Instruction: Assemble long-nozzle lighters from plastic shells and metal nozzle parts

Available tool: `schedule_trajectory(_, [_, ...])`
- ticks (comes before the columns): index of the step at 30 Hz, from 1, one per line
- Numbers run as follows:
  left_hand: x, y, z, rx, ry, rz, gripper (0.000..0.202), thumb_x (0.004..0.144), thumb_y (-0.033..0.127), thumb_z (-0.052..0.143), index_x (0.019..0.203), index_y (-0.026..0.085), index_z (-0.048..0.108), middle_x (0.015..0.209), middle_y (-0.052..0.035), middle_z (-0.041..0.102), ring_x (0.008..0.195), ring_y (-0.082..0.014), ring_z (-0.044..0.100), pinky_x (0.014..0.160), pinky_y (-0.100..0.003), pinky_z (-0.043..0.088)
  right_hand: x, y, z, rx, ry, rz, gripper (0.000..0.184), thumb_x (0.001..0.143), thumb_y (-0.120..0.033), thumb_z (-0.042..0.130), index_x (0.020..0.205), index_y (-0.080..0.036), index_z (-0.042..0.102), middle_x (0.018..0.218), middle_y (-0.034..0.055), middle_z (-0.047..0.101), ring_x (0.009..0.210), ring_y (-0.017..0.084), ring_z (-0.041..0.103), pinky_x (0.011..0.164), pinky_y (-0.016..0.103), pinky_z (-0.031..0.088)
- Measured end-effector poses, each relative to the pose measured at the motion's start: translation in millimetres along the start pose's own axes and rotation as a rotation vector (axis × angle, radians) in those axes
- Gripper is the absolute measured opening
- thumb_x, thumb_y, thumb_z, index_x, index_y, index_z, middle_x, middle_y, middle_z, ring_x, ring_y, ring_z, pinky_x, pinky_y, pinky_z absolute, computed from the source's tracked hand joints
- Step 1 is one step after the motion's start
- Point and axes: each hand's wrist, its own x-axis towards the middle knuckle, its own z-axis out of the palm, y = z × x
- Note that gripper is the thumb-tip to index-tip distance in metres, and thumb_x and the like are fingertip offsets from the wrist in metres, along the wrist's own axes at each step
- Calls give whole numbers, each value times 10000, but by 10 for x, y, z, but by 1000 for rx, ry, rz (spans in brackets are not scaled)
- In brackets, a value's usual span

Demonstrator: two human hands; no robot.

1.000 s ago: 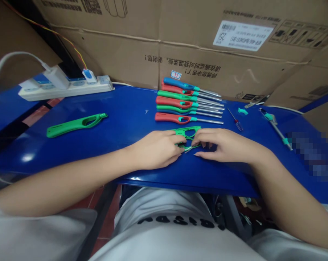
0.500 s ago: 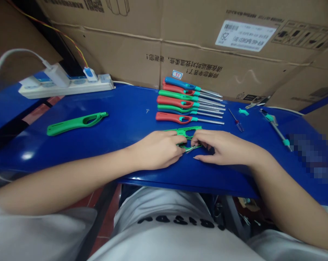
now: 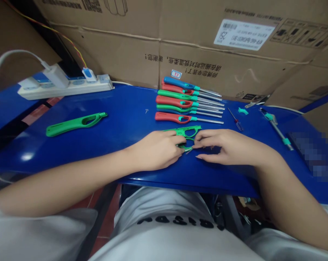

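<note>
In the head view, my left hand (image 3: 162, 149) lies over green lighter casing halves, its fingers curled on the nearer casing half (image 3: 186, 148). Beyond the fingers, another green casing half (image 3: 191, 132) rests on the table, its handle end partly covered. My right hand (image 3: 225, 146) is at the right end of these parts, fingers bent and thumb apart from them. Its forefinger tip meets the end of the nearer half. A thin metallic piece (image 3: 189, 151) pokes out by my left fingertips; its kind is unclear. Whatever lies inside the casing is hidden by my hands.
Several assembled lighters (image 3: 175, 116) lie in a row behind my hands. A green lighter handle (image 3: 75, 124) is at left, below a power strip (image 3: 67, 88). To the right are a screwdriver (image 3: 237, 122), a teal part (image 3: 243, 111) and a metal lighter tube (image 3: 279, 132). Cardboard (image 3: 126, 50) stands behind.
My right hand has shifted slightly to the right, and its thumb and forefinger show more of a gap. My left hand stays on the casing.
</note>
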Motion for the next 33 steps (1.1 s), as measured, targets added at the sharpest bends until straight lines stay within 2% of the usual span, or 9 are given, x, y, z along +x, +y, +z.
schedule_trajectory(5, [0,3,-4,4,5,7,277,1006,269,499,1071,195,758,1164,-96,694,962,-239,662,769,-348,550,-22,-6,-36,-3,-17,21,278,934,-365,610,1124,-234,764,1141,61,732,798,168,678,722,287,520])
schedule_trajectory(14, [3,7,6,-10,26,21,275,1005,255,502,1061,181,761,1150,-104,694,973,-243,672,799,-355,566,-6,-19,-20,3,-9,25,291,935,-381,615,1144,-247,767,1086,60,739,751,157,648,675,275,500])
schedule_trajectory(21, [-25,-2,12,-79,70,-25,270,1001,244,531,1190,196,718,1206,-88,700,1067,-238,694,859,-349,587,-3,-65,-35,69,11,30,259,929,-370,615,1069,-222,776,940,42,771,690,151,659,632,265,495])
schedule_trajectory(24, [-26,-16,34,-104,75,-21,285,1007,247,532,1226,195,706,1199,-79,726,1062,-228,708,887,-349,588,-22,-41,-65,103,68,36,272,929,-381,611,1073,-221,778,919,37,787,693,151,684,654,265,514])
schedule_trajectory(26, [-21,-28,51,-119,85,-8,298,1019,253,516,1245,189,699,1187,-75,741,1055,-217,713,901,-343,586,-57,35,-111,94,192,68,273,924,-391,607,1047,-220,782,943,42,793,752,171,706,708,283,534])
schedule_trajectory(28, [-16,-40,67,-131,94,2,305,1028,263,503,1246,181,700,1172,-73,753,1036,-210,718,895,-337,588,-128,178,-177,31,372,188,276,920,-412,597,1017,-232,783,938,40,793,779,198,709,737,315,541])
schedule_trajectory(30, [-14,-49,81,-137,97,9,307,1032,268,499,1240,173,703,1155,-73,761,1031,-209,719,891,-333,591,-242,392,-253,-87,543,437,293,915,-437,584,1008,-239,779,868,45,781,726,221,690,686,342,527])
schedule_trajectory(33, [-19,-58,96,-141,95,15,308,1037,269,490,1226,164,708,1143,-72,767,1055,-209,713,906,-329,589,-456,797,-331,-284,611,840,287,893,-394,585,1002,-203,770,902,117,768,820,293,692,693,386,500])
